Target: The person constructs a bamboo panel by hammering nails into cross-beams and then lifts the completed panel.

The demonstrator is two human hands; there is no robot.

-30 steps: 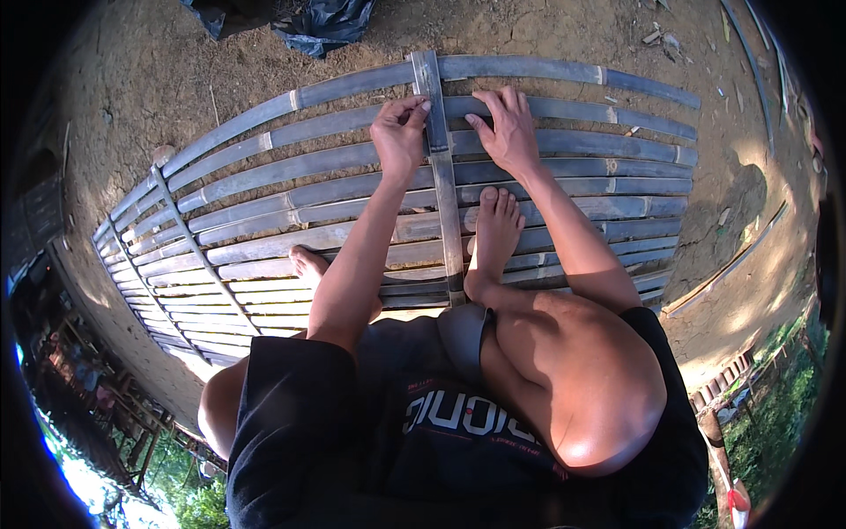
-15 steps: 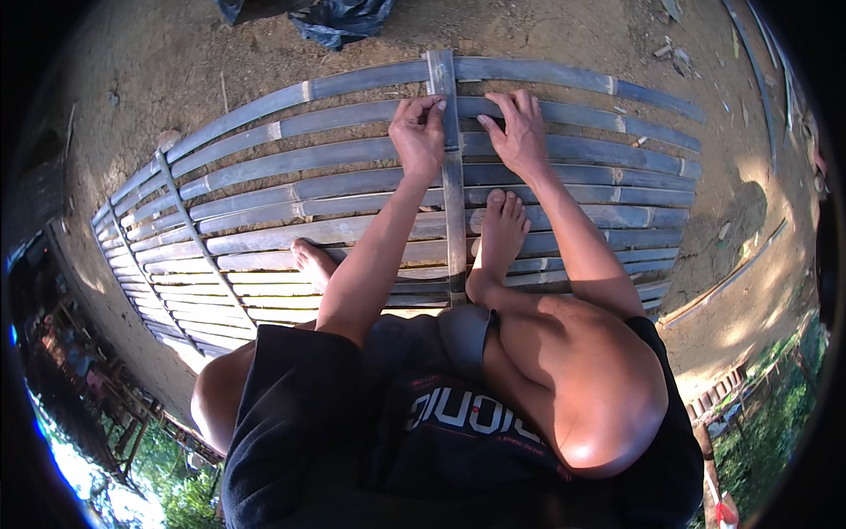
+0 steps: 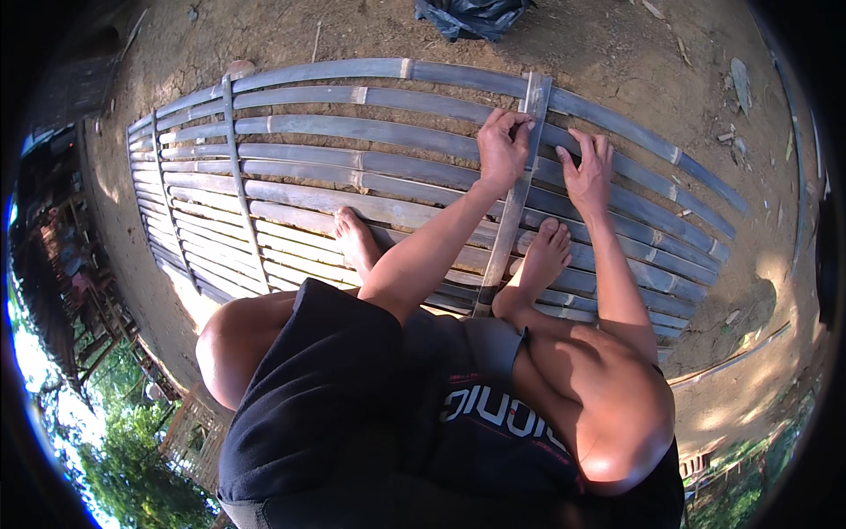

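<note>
A panel of long split-bamboo slats lies on the ground under my feet, its slats side by side with gaps between. A flat bamboo crosspiece runs across them, between my hands. At its far part, my left hand is closed in a pinch against its left edge; whatever the fingertips hold is too small or hidden to make out. Just right of the crosspiece, my right hand rests over the slats, thumb and fingers apart, nothing visible in it. Two thinner crosspieces span the left part of the panel.
My bare left foot and right foot stand on the slats. Beyond the panel, a crumpled dark plastic sheet lies on the bare dirt. Scraps and thin poles lie at the right.
My view has turned, so the panel appears tilted and shifted right, with more of its left end showing. Both hands stay at about the same place beside the crosspiece.
</note>
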